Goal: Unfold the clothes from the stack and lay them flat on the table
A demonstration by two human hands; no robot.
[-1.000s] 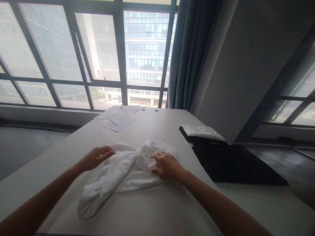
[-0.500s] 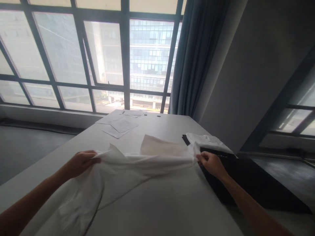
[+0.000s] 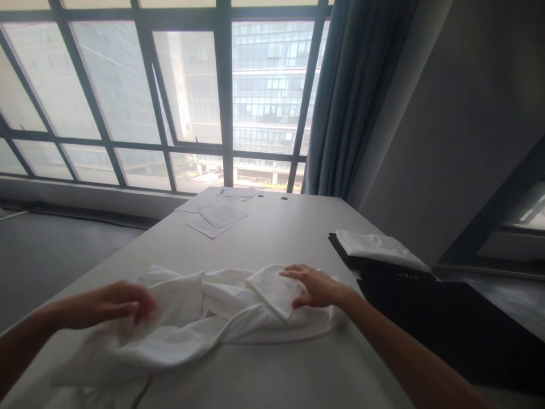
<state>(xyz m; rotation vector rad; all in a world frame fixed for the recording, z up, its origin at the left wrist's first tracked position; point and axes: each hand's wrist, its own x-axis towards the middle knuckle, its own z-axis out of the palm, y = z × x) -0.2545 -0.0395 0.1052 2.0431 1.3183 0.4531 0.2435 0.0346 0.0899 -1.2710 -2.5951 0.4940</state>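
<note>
A crumpled white cloth garment (image 3: 200,324) lies bunched on the long pale grey table (image 3: 276,238), at the table's near end, spread from the near-left edge to about the middle of its width. The fabric is twisted at its centre, with folds running left to right.

The person's left hand (image 3: 113,304) rests on the garment's left part, close to the table's near-left edge. Its fingers are curled loosely over the fabric; whether they pinch it cannot be told, since the fingertips are partly hidden and blurred.

The right hand (image 3: 315,287) lies palm down on the garment's right part, fingers extended and slightly spread, pressing a folded flap of the cloth flat. It grips nothing.

On the table's right side, beyond the right hand, a folded white cloth (image 3: 378,249) sits on top of a folded black cloth (image 3: 353,260). Next to these, along the table's right edge, lies a larger flat black sheet of fabric (image 3: 451,324).

At the table's far end, several loose white paper sheets (image 3: 217,216) lie overlapping, left of centre. Two small dark round holes (image 3: 284,197) show in the tabletop just right of the papers.

Behind the table's far end stands a large dark-framed window (image 3: 170,96), with a blue-grey curtain (image 3: 353,96) hanging at its right.
</note>
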